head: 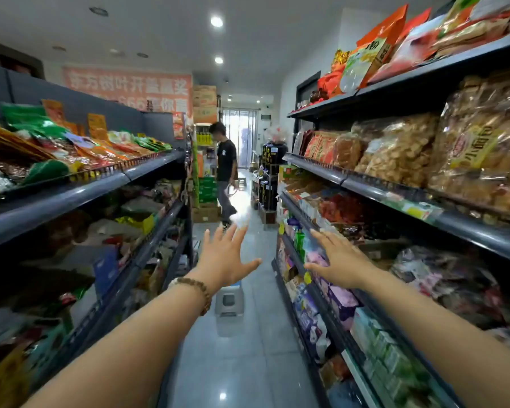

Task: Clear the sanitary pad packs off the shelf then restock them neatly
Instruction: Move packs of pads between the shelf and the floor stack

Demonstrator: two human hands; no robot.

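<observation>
Both my arms reach forward down a shop aisle. My left hand (pixel 226 254), with a bead bracelet at the wrist, is spread flat in mid-air over the floor and holds nothing. My right hand (pixel 337 262) is also spread with straight fingers, hovering just in front of the lower right shelf (pixel 330 313). On that shelf lie soft purple and pink packs (pixel 340 298), likely the sanitary pad packs, with pale green packs (pixel 377 343) nearer to me. Neither hand touches a pack.
Dark shelving (pixel 71 198) full of snack bags lines both sides of the narrow tiled aisle. A small grey plastic stool (pixel 229 300) stands on the floor below my left hand. A person in a black shirt (pixel 226 172) stands at the aisle's far end near stacked boxes.
</observation>
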